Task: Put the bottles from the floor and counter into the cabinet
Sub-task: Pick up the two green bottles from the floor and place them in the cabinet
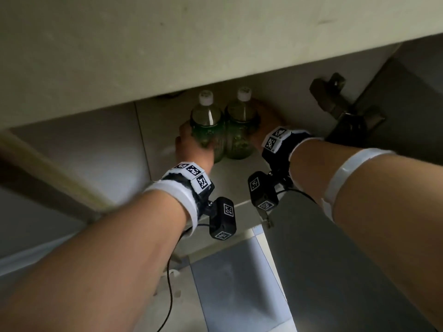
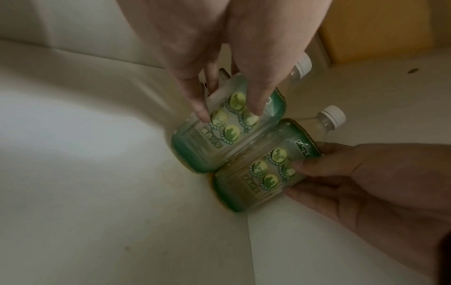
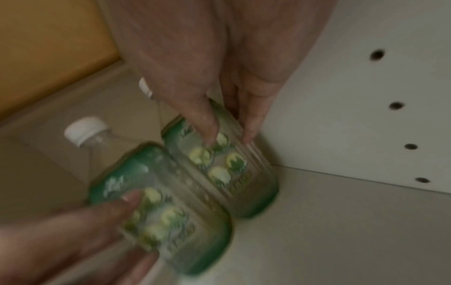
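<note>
Two clear bottles with green labels and white caps stand side by side, touching, on the white cabinet floor under the counter. My left hand grips the left bottle around its label, thumb and fingers curled on it. My right hand grips the right bottle from its right side. In the left wrist view my left hand pinches its bottle, with the other bottle beside it. The blurred right wrist view has my right hand holding its bottle.
The pale counter front overhangs the cabinet opening. A metal hinge sits on the open dark door at the right. The cabinet's right wall has a row of peg holes. Grey floor tile lies below.
</note>
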Motion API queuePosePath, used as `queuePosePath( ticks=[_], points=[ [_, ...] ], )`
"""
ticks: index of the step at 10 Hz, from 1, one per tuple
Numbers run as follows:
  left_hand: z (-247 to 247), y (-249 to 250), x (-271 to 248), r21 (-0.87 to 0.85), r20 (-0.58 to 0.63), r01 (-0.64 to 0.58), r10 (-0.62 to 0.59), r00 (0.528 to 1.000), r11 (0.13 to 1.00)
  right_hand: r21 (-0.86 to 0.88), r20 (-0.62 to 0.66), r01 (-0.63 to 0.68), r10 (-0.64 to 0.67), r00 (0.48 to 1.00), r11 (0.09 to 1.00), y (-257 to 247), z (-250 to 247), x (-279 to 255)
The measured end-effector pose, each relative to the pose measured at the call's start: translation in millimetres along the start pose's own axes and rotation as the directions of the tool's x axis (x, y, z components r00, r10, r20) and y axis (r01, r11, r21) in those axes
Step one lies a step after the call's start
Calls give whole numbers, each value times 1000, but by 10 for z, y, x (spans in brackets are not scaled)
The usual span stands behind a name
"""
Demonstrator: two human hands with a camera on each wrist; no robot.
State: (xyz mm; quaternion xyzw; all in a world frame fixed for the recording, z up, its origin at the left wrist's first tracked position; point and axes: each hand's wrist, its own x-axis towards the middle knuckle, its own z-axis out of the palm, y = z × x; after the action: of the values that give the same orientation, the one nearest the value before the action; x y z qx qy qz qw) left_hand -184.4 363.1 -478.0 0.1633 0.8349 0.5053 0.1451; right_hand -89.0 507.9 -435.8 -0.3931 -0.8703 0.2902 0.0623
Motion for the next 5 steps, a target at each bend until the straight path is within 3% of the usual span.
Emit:
queuePosePath(
  ticks=[1,2,3,4,5],
  points=[
    [92,-69,121,-25,30,-20,20,999,999,67,-99,-36,43,994,997,77,89,76],
    [87,-40,126,-44,49,-44,46,998,998,103,-120,-71,84,989,992,-10,160,65],
    [43,-18,33,-54,128,-70,77,989,996,-11,-112,-115,113,987,993,-110,110,-54],
    [-36,-20,-203,54,167,-67,57,984,996,-89,-48,-160,157,986,983,-214,45,-370],
    [-268,169,-682,196,231,23,-69,971,980,-167,23,-160,167,986,973,-352,-157,-916]
  ],
)
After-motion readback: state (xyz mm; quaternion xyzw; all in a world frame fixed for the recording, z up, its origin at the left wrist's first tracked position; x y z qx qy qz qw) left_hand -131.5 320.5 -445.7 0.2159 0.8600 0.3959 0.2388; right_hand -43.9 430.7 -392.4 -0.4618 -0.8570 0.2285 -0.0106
